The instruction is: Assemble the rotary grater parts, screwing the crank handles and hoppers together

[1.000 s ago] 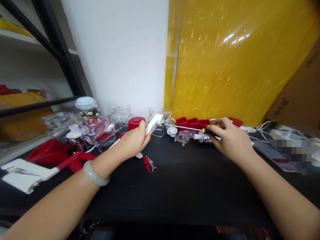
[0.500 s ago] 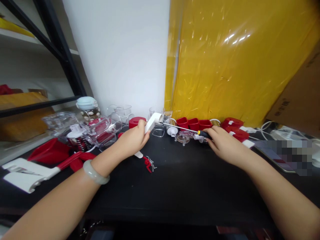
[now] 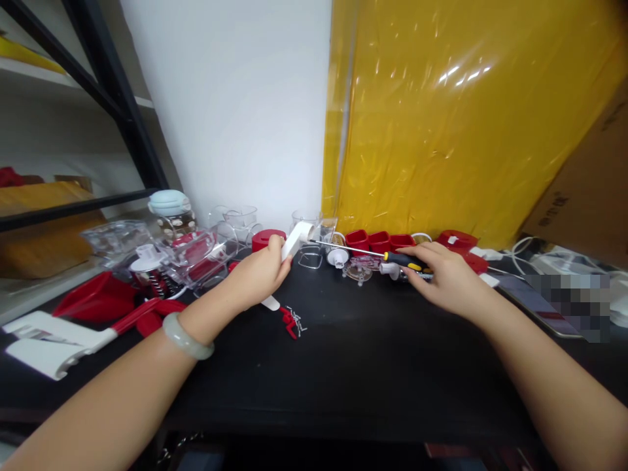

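Note:
My left hand [image 3: 262, 271] is closed around a white plastic crank-shaped part [image 3: 296, 239], its round end turned to the right. A long screwdriver [image 3: 405, 260] with a black and yellow handle lies nearly level in my right hand [image 3: 439, 271], the thumb and fingers about the handle. The shaft's tip meets the round end of the white part; whether it sits inside an opening I cannot tell. Below my left hand a small pile of screws [image 3: 297, 320] lies beside small red pieces [image 3: 288, 320] on the black table [image 3: 343, 366].
Clear plastic housings [image 3: 196, 258], a red scoop-like part [image 3: 98, 297] and a white stand-like part [image 3: 59, 340] crowd the left. Red chutes [image 3: 379, 241] and a white spiral piece [image 3: 337, 257] line the back. At right lie a phone-like device [image 3: 534, 304] and cables [image 3: 520, 252].
The fingers of my right hand have loosened and slid back along the screwdriver handle, so more of it shows. My left hand and the white part have shifted slightly left.

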`<state>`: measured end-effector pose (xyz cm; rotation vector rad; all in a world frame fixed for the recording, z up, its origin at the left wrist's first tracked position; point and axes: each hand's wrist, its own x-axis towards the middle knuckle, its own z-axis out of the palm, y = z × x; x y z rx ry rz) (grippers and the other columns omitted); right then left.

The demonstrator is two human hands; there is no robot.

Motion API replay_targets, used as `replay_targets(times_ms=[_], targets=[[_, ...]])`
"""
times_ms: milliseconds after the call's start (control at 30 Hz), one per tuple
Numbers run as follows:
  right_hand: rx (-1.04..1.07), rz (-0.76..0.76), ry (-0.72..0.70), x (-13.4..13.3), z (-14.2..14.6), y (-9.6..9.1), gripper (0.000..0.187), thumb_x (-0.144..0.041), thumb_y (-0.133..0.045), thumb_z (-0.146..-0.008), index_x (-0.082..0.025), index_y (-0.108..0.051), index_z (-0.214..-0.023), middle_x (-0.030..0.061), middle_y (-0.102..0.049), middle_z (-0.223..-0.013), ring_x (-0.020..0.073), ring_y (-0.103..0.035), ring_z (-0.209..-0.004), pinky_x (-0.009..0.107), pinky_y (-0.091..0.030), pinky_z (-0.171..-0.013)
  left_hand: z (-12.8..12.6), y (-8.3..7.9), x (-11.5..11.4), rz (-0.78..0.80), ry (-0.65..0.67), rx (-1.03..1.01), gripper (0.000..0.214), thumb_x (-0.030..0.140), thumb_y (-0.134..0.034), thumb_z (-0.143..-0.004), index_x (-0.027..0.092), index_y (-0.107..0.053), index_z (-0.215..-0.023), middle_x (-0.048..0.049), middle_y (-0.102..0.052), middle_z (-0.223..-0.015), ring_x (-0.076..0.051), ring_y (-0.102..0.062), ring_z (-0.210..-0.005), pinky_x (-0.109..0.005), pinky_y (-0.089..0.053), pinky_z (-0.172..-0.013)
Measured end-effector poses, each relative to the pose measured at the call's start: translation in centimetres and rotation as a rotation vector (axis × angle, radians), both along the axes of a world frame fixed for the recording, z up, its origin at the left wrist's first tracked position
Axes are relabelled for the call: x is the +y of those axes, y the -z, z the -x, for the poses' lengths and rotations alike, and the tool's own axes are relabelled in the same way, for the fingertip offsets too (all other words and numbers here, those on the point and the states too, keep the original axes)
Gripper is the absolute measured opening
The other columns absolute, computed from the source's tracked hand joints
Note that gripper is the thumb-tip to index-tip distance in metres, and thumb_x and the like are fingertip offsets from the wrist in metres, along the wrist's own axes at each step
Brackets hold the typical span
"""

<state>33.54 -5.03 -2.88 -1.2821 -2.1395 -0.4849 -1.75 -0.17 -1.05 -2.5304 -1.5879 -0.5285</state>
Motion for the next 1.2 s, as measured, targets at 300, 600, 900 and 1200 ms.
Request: replay_targets(times_ms=[300,600,900,1200], targets=[[-0.047,-0.084,-0.024,-0.06,-0.36,-0.33,0.016,-0.022,-0.056,-0.089,-0.020,-0.063,-0.104,0.0092,-0.060,-0.096,0.0247,-0.059,-0.090,0.039,-0.051,-0.078,-0.05,0.83,0.42,0.049,0.045,-0.033,0.025,0.036,-0.032,-0.097,0.015,-0.035,-0.110,-0.0114,-0.064,-0.080,-0.022,-0.062,-0.064,-0.030,-0.036,-0.055],[0.046,0.025,-0.018,-0.29,0.24,-0.16,0.028,-0.030,-0.055,-0.090,-0.018,-0.061,-0.116,0.0101,-0.067,-0.103,0.0245,-0.065,-0.093,0.039,-0.052,-0.084,-0.09,0.04,0.06,0.054,-0.002,-0.047,0.026,0.035,-0.032,-0.097,0.013,-0.035,-0.111,-0.0115,-0.064,-0.080,-0.022,-0.062,-0.064,-0.030,-0.038,-0.055],[0.004,-0.012,-0.011,0.02,-0.23,-0.14,0.021,-0.020,-0.055,-0.087,-0.022,-0.060,-0.107,0.0101,-0.060,-0.105,0.0252,-0.061,-0.099,0.039,-0.051,-0.084,-0.14,0.20,0.03,0.041,0.003,-0.020,0.025,0.036,-0.032,-0.097,0.014,-0.036,-0.109,-0.0102,-0.063,-0.077,-0.020,-0.061,-0.060,-0.029,-0.035,-0.053],[0.068,0.236,0.119,-0.07,0.12,-0.21,0.032,-0.050,-0.052,-0.092,-0.022,-0.065,-0.097,0.0065,-0.071,-0.093,0.0239,-0.066,-0.082,0.038,-0.050,-0.074,-0.11,0.51,0.09,0.027,0.037,0.010,0.028,0.036,-0.030,-0.097,0.014,-0.036,-0.112,-0.0092,-0.062,-0.076,-0.021,-0.058,-0.059,-0.031,-0.034,-0.052]])
